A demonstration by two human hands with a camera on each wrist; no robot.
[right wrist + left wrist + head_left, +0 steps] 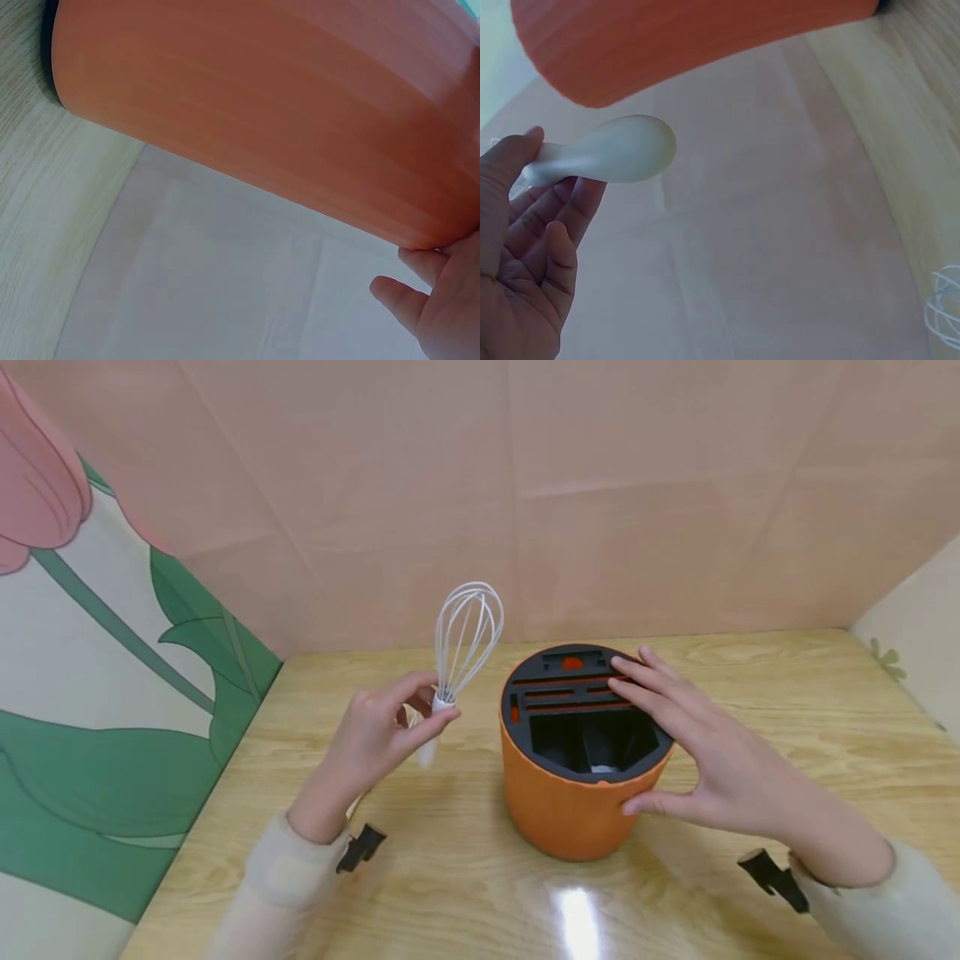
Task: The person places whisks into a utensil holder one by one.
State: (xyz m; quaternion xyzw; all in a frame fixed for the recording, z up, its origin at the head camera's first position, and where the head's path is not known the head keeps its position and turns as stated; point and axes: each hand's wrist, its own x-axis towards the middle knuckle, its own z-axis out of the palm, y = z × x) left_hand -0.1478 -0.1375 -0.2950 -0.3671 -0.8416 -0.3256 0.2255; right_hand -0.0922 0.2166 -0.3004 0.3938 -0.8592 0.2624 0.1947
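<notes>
A balloon whisk (470, 639) with pale wires stands upright in my left hand (378, 731). The thumb and fingers pinch it at the top of its white handle (634, 148), whose rounded end hangs free. To its right, an orange round utensil holder (558, 814) with a black slotted top (577, 700) stands on the table. My right hand (705, 752) rests on the holder's right side, two straight fingers over the rim and the thumb against the orange wall. In the right wrist view, part of the right hand (450, 300) touches the wall.
The holder stands on a wood-grain table (810, 735) with a pinkish covered wall (600, 527) behind it. Wire loops (945, 304), apparently of another whisk, lie on the table, mostly hidden behind my left hand in the head view. A flower-printed panel (127, 760) borders the left side.
</notes>
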